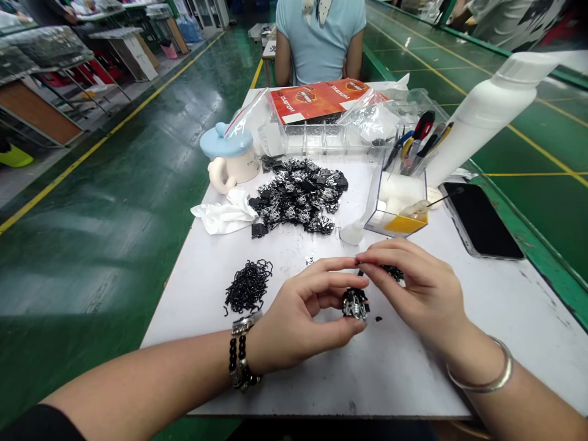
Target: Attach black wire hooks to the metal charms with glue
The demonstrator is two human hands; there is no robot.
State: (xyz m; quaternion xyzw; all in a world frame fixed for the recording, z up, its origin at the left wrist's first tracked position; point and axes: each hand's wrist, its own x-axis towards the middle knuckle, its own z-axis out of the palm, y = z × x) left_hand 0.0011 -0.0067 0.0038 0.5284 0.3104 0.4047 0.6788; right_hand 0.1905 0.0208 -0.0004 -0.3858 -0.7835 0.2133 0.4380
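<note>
White tabletop (197, 294): left hand (305, 312) clamped one black-and-silver metal piece (355, 304), seemingly unfinished; right hand (427, 288) pinched fingertips together; black curved hooks (248, 286) lay loose.

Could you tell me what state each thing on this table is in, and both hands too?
Left hand: curled around a black-and-silver part
Right hand: fingertips pinched; anything between them too small to tell
Mug: lid on
White bottle: capped
Phone: flat, screen dark
Tissue: crumpled
Black-and-silver pieces: heaped loosely
Black hooks: piled
Clear holder: open-topped, filled
</note>
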